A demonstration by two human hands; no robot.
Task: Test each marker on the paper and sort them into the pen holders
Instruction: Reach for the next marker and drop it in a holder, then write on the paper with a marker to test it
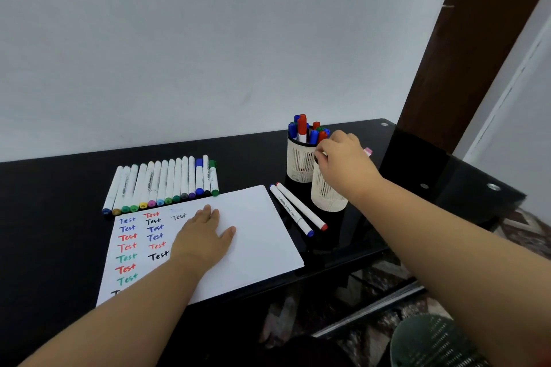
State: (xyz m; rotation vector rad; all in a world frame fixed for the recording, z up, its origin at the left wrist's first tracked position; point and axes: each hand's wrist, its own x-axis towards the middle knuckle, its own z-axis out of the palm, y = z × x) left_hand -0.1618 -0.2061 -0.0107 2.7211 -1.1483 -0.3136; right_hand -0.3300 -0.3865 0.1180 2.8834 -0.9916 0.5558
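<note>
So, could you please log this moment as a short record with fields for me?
left hand: flat on the paper, open
right hand: at the near pen holder rim, apparently dropping in a marker; grip unclear
far pen holder: holds red, blue and green markers
untested row: lying behind the paper
two loose markers: between paper and holders

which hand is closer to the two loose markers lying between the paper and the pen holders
Right. The right hand is at the rim of the nearer pen holder, just beyond the two loose markers. The left hand lies flat on the paper, farther left.
</note>
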